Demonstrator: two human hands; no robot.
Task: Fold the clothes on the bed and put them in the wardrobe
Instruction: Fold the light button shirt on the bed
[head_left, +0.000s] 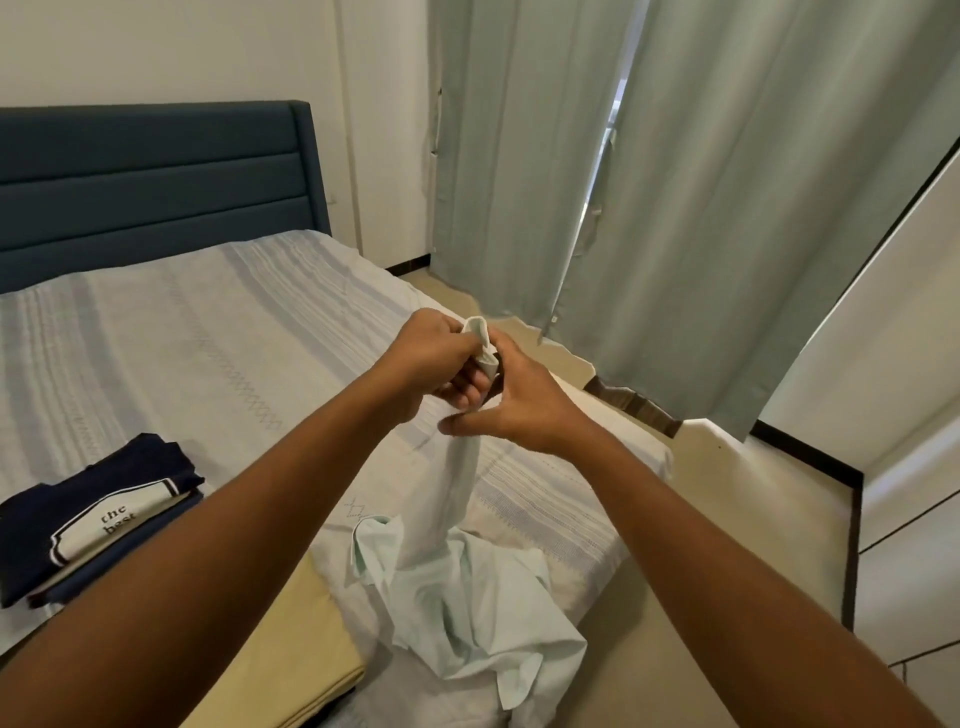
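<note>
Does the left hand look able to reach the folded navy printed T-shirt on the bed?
Probably not yet: the left hand grips a pale mint shirt, though nothing blocks the way.

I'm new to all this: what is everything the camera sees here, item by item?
shirt: one, pale mint, hanging from the hands down onto the bed's near corner, unfolded.
T-shirt: one, navy with a white panel reading "the best", folded, on top of a small stack at the left of the bed.
folded cloth: one, pale yellow, on the bed's near edge.
bed: one, pale striped cover, filling the left.
headboard: one, dark blue, at the far left.
curtains: two panels, pale green, behind the bed.
white panels: on the right, perhaps the wardrobe.
left hand: grips the shirt's top.
right hand: against the same bunch; grip unclear.
</note>
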